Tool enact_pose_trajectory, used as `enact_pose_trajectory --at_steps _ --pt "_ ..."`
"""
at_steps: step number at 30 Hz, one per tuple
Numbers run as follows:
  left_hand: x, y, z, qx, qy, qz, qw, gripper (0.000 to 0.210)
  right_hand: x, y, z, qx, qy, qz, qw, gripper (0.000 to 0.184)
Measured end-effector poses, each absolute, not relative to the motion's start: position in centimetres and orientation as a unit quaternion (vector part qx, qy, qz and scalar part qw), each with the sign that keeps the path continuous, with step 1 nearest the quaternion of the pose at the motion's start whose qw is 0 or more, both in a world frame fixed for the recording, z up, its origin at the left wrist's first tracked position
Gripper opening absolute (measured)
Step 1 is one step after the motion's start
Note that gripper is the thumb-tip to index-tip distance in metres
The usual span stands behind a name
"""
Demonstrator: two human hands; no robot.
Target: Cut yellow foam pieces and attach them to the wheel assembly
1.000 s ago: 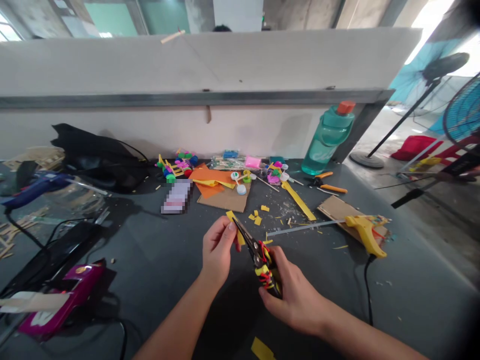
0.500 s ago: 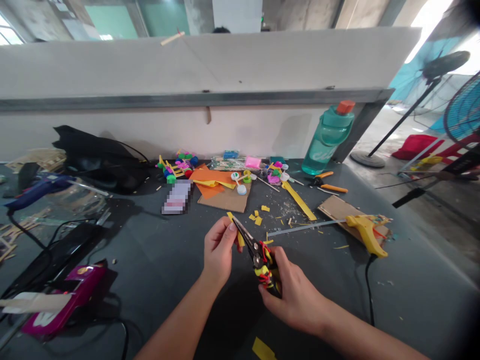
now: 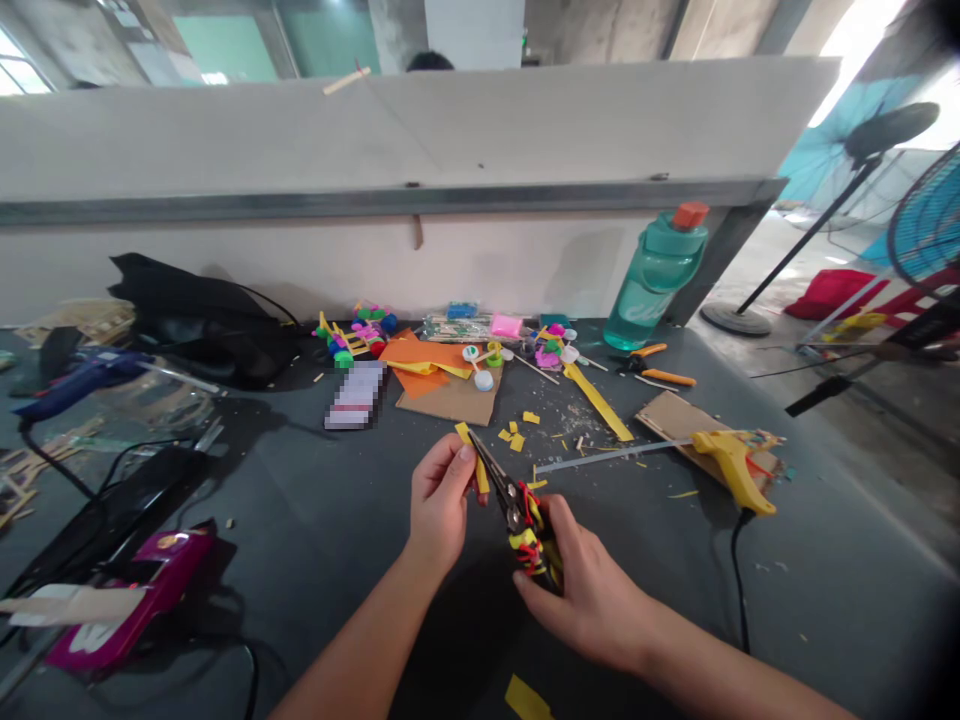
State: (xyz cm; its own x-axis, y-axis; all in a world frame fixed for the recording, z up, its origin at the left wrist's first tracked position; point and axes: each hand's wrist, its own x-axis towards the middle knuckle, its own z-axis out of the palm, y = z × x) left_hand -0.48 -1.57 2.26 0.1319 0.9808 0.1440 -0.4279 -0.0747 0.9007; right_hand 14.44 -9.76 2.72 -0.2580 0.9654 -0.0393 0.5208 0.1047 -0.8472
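Note:
My left hand (image 3: 441,505) is closed, pinching a narrow yellow paper strip (image 3: 481,474) between thumb and fingers. Wrapped around the handles of long-nose pliers (image 3: 513,505) is my right hand (image 3: 585,575); red and yellow wrapping shows on those handles. The dark jaws of the pliers point up and left, their tips beside the top of the strip at my left thumb. Whether the jaws touch the paper I cannot tell. Small yellow scraps (image 3: 517,441) lie just beyond the pliers, and a larger yellow piece (image 3: 527,697) is at the bottom edge.
To the right, a yellow glue gun (image 3: 731,465) rests on cardboard, with orange-handled pliers (image 3: 667,377) behind it. A green bottle (image 3: 654,285) stands by the partition. Orange paper (image 3: 420,365) and a phone (image 3: 355,396) lie ahead. At left are a magenta device (image 3: 135,600) and cables.
Very little differs. My right thumb has shifted slightly outward on the pliers' handle, and the left hand has moved a touch to the right with the strip.

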Motion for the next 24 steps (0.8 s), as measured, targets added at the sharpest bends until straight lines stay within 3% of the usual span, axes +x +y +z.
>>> enact_pose_trajectory --at_steps 10,18,24 --pt "-0.5 -1.7 2.4 0.480 0.337 0.559 0.586 0.031 15.2 -9.2 2.5 -0.537 -0.648 0.406 0.355 0.032" --pt "-0.7 -1.4 2.3 0.521 0.366 0.528 0.561 0.031 16.2 -8.1 1.3 -0.428 -0.372 0.687 0.454 0.045" --pt "0.4 -1.3 2.3 0.530 0.406 0.406 0.624 0.020 18.2 -7.2 2.7 -0.399 -0.406 0.638 0.519 0.056"
